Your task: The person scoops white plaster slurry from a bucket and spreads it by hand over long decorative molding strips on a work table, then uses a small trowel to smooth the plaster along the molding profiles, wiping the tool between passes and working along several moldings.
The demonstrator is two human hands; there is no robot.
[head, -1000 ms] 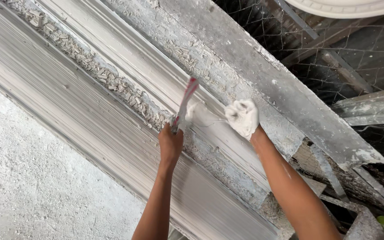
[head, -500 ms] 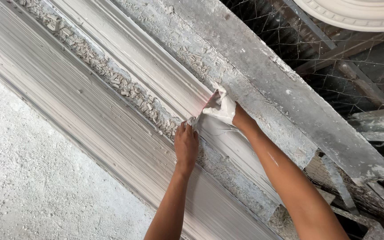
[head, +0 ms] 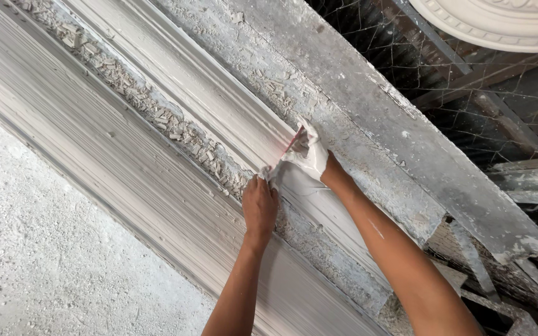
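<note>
Far left there's the rough speckled wall (head: 45, 261), then a ribbed white moulding (head: 113, 155) running diagonally, with a crumbly strip of plaster bits (head: 157, 118) along it. The left hand (head: 259, 205) is bare, fingers closed on the lower end of a thin blade (head: 291, 144) with a red edge. The right hand (head: 309, 155) — caked in white plaster — pinches the upper end, pressing it into the smooth wet channel. Looks like that channel is shaped up to here, but the crumbly strip is still unfinished. Wire mesh (head: 468, 106) and a round plaster piece (head: 499, 25) sit at the right.
</note>
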